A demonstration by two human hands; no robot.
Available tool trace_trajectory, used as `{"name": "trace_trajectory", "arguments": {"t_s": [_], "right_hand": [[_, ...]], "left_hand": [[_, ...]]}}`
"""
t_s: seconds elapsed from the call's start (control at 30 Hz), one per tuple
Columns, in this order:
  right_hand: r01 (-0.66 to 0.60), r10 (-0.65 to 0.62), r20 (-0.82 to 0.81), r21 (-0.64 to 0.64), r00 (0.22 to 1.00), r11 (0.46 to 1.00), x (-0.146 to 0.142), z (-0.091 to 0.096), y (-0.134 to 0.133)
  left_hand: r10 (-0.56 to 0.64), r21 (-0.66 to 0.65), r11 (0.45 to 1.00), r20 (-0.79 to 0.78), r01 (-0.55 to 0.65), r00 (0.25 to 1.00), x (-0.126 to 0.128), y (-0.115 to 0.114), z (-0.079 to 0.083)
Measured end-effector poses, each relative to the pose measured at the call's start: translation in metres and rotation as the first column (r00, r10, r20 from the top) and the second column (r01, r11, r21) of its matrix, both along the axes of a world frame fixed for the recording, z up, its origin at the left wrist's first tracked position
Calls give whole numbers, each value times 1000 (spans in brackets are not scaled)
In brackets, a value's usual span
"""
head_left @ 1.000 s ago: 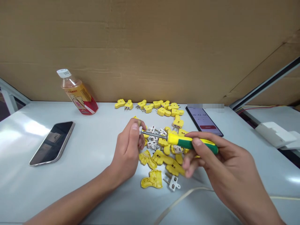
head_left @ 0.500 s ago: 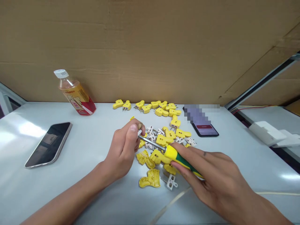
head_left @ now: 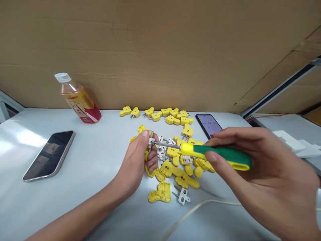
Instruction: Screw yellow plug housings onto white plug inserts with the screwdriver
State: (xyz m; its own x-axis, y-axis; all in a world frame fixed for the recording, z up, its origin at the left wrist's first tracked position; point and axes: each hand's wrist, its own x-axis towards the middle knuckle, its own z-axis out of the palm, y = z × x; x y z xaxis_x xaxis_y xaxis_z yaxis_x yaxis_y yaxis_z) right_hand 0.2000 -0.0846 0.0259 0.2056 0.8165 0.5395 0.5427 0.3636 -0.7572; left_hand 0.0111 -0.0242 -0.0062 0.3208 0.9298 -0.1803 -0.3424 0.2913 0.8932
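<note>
My left hand (head_left: 136, 159) is closed in a pinch on a small white plug insert (head_left: 150, 142), which my fingers partly hide. A brass-coloured part shows at its top. My right hand (head_left: 268, 177) grips a screwdriver (head_left: 223, 156) by its green and yellow handle, between thumb and fingers. The metal shaft points left, its tip at the white insert. Beneath the hands lie several yellow plug shells (head_left: 185, 181) mixed with white inserts. Closer to me are an open yellow half shell (head_left: 160, 192) and a loose white plug insert (head_left: 183, 196) with metal pins.
Yellow plugs (head_left: 173, 119) with pins line the back of the table near a cardboard wall (head_left: 160, 53). A drink bottle (head_left: 81, 102) and a phone (head_left: 50, 155) are at left. Another phone (head_left: 207, 124) lies at right, near white adapters (head_left: 291, 142). A pale cable (head_left: 190, 211) crosses the front.
My right hand has shifted right and up, its fingers loosened along the screwdriver handle, which now lies more level. My left hand has turned slightly, showing more of the white insert.
</note>
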Motion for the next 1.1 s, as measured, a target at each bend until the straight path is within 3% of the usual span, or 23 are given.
{"name": "trace_trajectory", "arguments": {"t_s": [0.13,0.27,0.43,0.63,0.83,1.0,1.1], "right_hand": [[-44,34,117,85,993,995,3,7,3],[-21,9,280,41,960,999,14,9,8],[-191,150,382,73,912,979,19,19,13],[-71,31,512,59,858,996,18,22,21],[-222,175,333,108,927,969,14,21,18],[-114,72,515,50,854,992,16,23,21],[-177,131,449,61,884,982,15,22,22]], "left_hand": [[-28,-171,984,81,41,996,3,-3,4],[-11,-239,970,107,37,994,4,-6,5],[4,-281,959,146,38,989,4,-5,4],[1,-346,937,136,46,991,6,-6,6],[-24,-391,918,123,71,992,7,-6,8],[-11,-407,912,112,56,994,6,-3,6],[-19,-416,907,119,67,993,6,-3,6]]}}
